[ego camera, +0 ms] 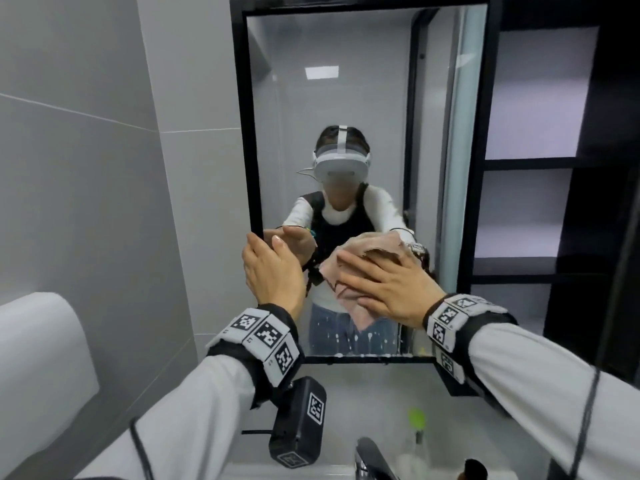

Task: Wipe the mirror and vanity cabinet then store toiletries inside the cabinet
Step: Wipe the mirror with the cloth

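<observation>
A black-framed mirror [346,98] hangs straight ahead and reflects a person wearing a headset. My right hand [388,285] lies flat with spread fingers on a pink cloth [367,251], pressing it against the lower part of the glass. My left hand [270,271] holds the mirror's left frame edge, fingers around the frame and thumb on the glass side. White droplets streak the bottom strip of the mirror. The black vanity cabinet [540,164] with open shelves stands to the right of the mirror.
A dark faucet [374,459] sits below at the sink. Beside it stands a clear bottle with a green cap [416,419], and a dark brush tip [474,472] shows at the bottom edge. A white fixture [38,358] is mounted on the grey tiled wall at left.
</observation>
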A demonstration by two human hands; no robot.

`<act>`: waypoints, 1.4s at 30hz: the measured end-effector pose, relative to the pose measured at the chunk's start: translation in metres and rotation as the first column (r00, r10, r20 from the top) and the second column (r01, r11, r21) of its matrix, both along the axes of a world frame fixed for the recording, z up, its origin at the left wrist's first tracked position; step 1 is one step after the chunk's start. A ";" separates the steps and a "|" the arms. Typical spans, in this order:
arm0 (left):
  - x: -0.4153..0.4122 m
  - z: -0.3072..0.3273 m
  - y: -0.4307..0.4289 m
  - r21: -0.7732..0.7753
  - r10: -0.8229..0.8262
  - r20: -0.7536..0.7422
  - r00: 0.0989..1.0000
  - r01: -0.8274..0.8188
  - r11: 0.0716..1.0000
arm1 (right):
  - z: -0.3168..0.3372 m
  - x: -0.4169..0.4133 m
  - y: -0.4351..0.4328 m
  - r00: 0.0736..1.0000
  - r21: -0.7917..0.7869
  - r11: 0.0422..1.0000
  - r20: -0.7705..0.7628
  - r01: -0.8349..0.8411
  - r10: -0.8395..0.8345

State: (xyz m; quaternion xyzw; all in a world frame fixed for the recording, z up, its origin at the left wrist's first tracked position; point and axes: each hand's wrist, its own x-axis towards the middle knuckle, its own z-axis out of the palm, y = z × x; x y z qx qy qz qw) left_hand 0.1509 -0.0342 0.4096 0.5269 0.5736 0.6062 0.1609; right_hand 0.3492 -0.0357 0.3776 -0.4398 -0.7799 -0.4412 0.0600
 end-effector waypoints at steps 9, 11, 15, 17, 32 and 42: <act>0.016 0.000 0.006 0.005 0.107 0.055 0.993 -0.107 0.994 | 0.065 0.039 0.009 0.950 0.202 0.973 -0.308 0.109 -0.043; 0.017 -0.002 0.007 0.001 0.111 0.069 0.991 -0.112 0.994 | 0.003 0.042 -0.002 0.980 0.127 0.990 -0.193 0.065 -0.040; 0.017 -0.003 0.008 -0.003 0.127 0.071 0.989 -0.127 0.992 | 0.002 0.069 -0.011 0.998 -0.032 0.998 0.039 0.050 -0.048; 0.018 -0.004 0.010 0.000 0.139 0.071 0.988 -0.139 0.990 | 0.051 0.069 0.001 0.997 0.076 0.996 -0.068 0.035 -0.029; 0.015 -0.007 0.009 -0.027 0.129 0.060 0.990 -0.128 0.991 | 0.096 0.087 0.006 0.968 0.260 0.958 -0.245 0.123 -0.058; 0.017 -0.021 0.008 -0.008 0.158 0.048 0.986 -0.158 0.987 | -0.021 0.086 -0.015 0.994 -0.017 1.000 -0.108 0.024 -0.026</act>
